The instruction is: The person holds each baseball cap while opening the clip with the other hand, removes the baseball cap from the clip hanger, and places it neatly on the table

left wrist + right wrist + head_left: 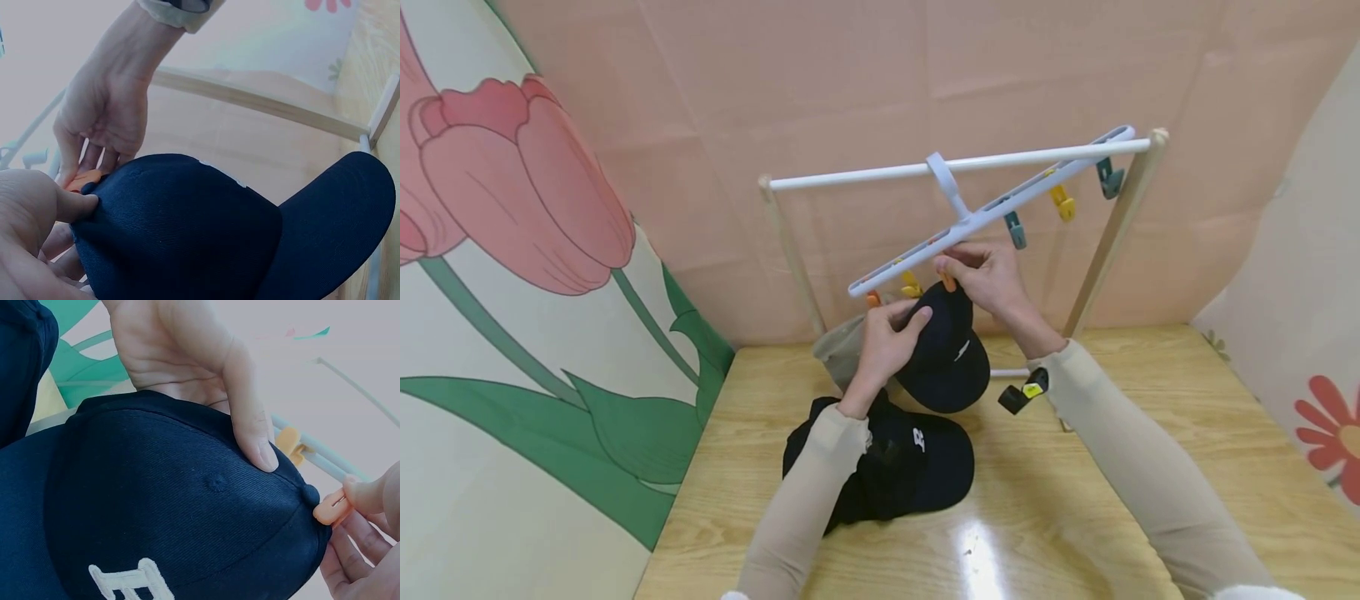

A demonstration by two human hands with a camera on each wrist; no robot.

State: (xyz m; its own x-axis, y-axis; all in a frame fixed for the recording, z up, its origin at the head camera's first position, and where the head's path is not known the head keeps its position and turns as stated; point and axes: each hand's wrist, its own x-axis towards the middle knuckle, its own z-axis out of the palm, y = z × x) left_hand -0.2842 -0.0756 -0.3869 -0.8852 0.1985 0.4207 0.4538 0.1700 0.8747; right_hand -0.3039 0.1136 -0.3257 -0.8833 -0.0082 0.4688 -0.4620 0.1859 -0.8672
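A dark navy baseball cap (936,367) with a white letter on its front hangs below the pale blue clip hanger (970,223). My left hand (889,343) grips its crown, thumb (259,450) pressed on the outside and the other fingers behind the fabric. With thumb and fingertips my right hand (992,279) pinches an orange clip (331,509) under the hanger. In the right wrist view the clip's end sits right at the button on top of the cap. The brim (350,219) points away from the hands.
The hanger hooks over the white bar (865,173) of a wooden-legged rack and tilts up to the right. Yellow (1063,204) and dark green clips (1108,179) dangle from it. Behind the left hand hangs a beige cap (838,348); below lie black caps (940,462) on the wooden table.
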